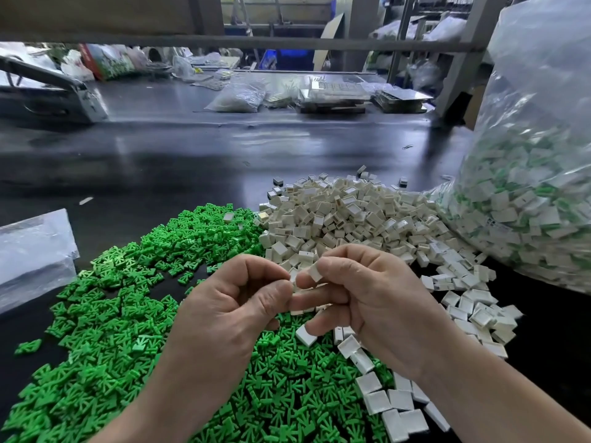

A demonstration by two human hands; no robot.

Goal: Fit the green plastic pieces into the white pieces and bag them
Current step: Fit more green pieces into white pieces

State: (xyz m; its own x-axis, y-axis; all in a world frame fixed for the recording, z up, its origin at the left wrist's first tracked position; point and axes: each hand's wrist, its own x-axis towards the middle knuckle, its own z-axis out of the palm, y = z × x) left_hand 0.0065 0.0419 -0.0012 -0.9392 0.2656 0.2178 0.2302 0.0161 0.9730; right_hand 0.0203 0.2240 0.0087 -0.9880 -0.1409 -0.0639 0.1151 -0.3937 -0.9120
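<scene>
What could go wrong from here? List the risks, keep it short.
1. The right hand pinches a white piece only by its fingertips; it may slip into the piles below.
2. The green pile and the white pile touch, with stray white pieces on the green, so picking could slow.
3. The big bag sits against the white pile; unfitted pieces might get mistaken for finished ones.
</scene>
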